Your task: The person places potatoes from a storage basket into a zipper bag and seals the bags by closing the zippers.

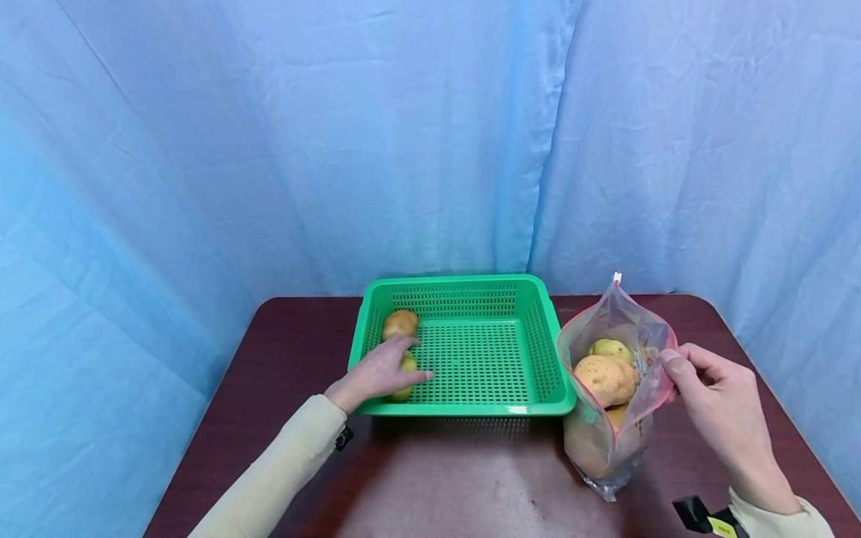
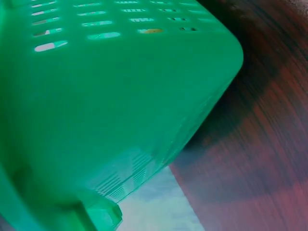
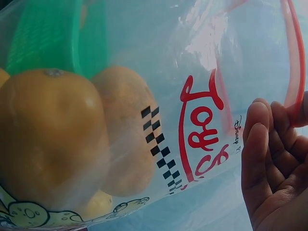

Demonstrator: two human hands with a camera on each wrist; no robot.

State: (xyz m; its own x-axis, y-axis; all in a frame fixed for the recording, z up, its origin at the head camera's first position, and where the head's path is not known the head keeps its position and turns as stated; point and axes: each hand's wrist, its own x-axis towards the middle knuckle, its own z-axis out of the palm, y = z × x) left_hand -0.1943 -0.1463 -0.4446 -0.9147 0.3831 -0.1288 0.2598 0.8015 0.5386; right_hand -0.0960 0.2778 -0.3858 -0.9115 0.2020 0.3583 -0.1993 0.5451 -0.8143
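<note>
My left hand (image 1: pixel 380 371) reaches over the near left part of a green plastic basket (image 1: pixel 464 409), thumb and fingers spread around a yellow-green fruit (image 1: pixel 402 393) that it partly hides. A tan, potato-like piece (image 1: pixel 400 323) lies just beyond the fingers. My right hand (image 1: pixel 723 396) pinches the red-edged rim of a clear zip bag (image 1: pixel 608 437) between thumb and fingers. The bag stands with its mouth wide. Inside are a potato (image 1: pixel 605 379), a yellow-green fruit (image 1: pixel 610 349) and, in the right wrist view, a round orange-brown fruit (image 3: pixel 53 134).
The basket and bag stand side by side on a dark reddish-brown table (image 1: pixel 464 478). Blue curtains (image 1: pixel 403 149) hang behind and around it. In the left wrist view the basket's outer wall (image 2: pixel 120 96) fills most of the picture, hiding the left fingers.
</note>
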